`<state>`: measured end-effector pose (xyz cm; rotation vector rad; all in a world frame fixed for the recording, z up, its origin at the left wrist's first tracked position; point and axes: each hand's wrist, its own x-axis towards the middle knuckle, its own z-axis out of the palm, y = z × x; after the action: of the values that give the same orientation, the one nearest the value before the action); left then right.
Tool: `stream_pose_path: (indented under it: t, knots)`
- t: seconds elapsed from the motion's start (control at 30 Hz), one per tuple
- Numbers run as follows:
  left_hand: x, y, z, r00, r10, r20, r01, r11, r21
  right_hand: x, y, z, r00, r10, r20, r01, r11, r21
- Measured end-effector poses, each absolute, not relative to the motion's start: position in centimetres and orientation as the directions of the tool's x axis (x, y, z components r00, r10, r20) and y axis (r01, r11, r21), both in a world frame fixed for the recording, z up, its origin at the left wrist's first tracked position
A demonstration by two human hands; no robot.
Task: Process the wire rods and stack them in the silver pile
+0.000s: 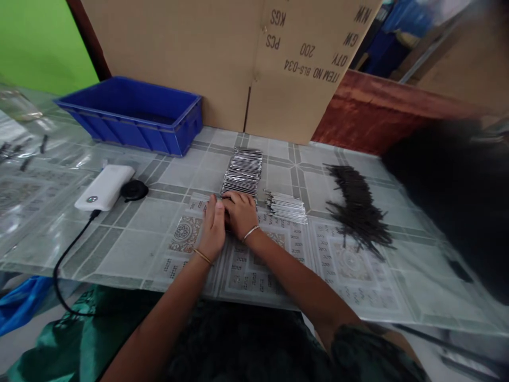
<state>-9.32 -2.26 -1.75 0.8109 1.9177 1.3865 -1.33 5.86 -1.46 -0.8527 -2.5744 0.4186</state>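
My left hand (214, 225) and my right hand (240, 212) meet side by side at the near end of a stack of shiny metal sticks (243, 171). Their fingers are bent together around something dark, mostly hidden between the palms. A smaller bundle of silvery sticks (287, 207) lies just right of my right hand. Farther right is a loose heap of dark brown sticks (358, 204).
A blue bin (137, 124) stands at the back left, before a cardboard sheet (199, 58). A white power bank (105, 187) with a black cable and a round black object (134, 190) lie at the left. A blurred dark shape (449, 196) fills the right side.
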Motion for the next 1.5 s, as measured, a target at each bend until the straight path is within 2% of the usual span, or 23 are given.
stream_pose_path:
  t: [0.13,0.33,0.47,0.63,0.83,0.93,1.03,1.13,1.17,1.23,1.3,1.33,1.4,1.5]
  knots:
    - [-8.7,-1.9,-2.4,-0.546,0.825,-0.142,0.150,0.263,0.953,0.4,5.1,-2.4,-0.749,0.610,0.259,0.516,0.782,-0.350]
    - [-8.3,-1.6,-2.5,-0.562,0.822,-0.094,0.147,0.211,0.966,1.4,4.0,-3.0,-0.774,0.622,0.115,0.572,0.766,-0.293]
    - [-8.8,-1.3,-2.3,-0.628,0.775,-0.069,0.130,0.192,0.973,2.1,4.7,-2.6,-0.720,0.683,0.122,0.621,0.713,-0.325]
    - [-9.1,-0.8,-2.3,-0.580,0.811,-0.075,0.202,0.233,0.951,2.0,4.8,-3.4,-0.708,0.703,0.076,0.636,0.680,-0.364]
    - [-8.9,-0.7,-2.4,-0.598,0.799,-0.062,0.245,0.256,0.935,3.4,4.3,-0.9,-0.690,0.716,0.105,0.651,0.677,-0.343]
    - [-8.9,-1.3,-2.3,-0.639,0.768,0.040,0.327,0.225,0.918,9.7,5.0,1.4,-0.654,0.731,0.195,0.676,0.680,-0.284]
    - [-8.4,-1.6,-1.8,-0.629,0.723,0.286,0.553,0.158,0.818,19.2,6.4,2.0,-0.547,0.799,0.250,0.784,0.594,-0.182]
    - [-6.1,-1.1,-0.8,-0.376,0.759,0.531,0.797,-0.027,0.603,27.8,7.5,1.0,-0.534,0.834,0.142,0.843,0.537,0.016]
    - [-5.0,-0.9,-0.6,-0.246,0.798,0.551,0.838,-0.110,0.534,29.8,7.8,0.6,-0.568,0.820,0.078,0.823,0.564,0.065]
    - [-2.5,-0.4,-0.2,-0.013,0.871,0.491,0.870,-0.232,0.435,32.4,8.2,-0.2,-0.630,0.776,-0.020,0.769,0.628,0.121]
    - [-0.7,-0.6,0.0,0.070,0.905,0.419,0.898,-0.240,0.368,33.6,8.7,-0.8,-0.675,0.737,-0.046,0.727,0.674,0.134]
    - [-0.3,-1.1,0.0,0.041,0.911,0.409,0.917,-0.198,0.348,33.8,9.0,-1.0,-0.694,0.719,-0.038,0.710,0.691,0.135]
    - [-1.0,-2.7,-0.1,-0.121,0.895,0.429,0.942,-0.033,0.335,34.0,9.7,-1.1,-0.744,0.668,-0.007,0.662,0.738,0.131]
    - [-4.4,-6.7,-0.4,-0.349,0.853,0.387,0.916,0.224,0.333,33.4,10.8,-1.2,-0.820,0.563,0.102,0.572,0.812,0.114]
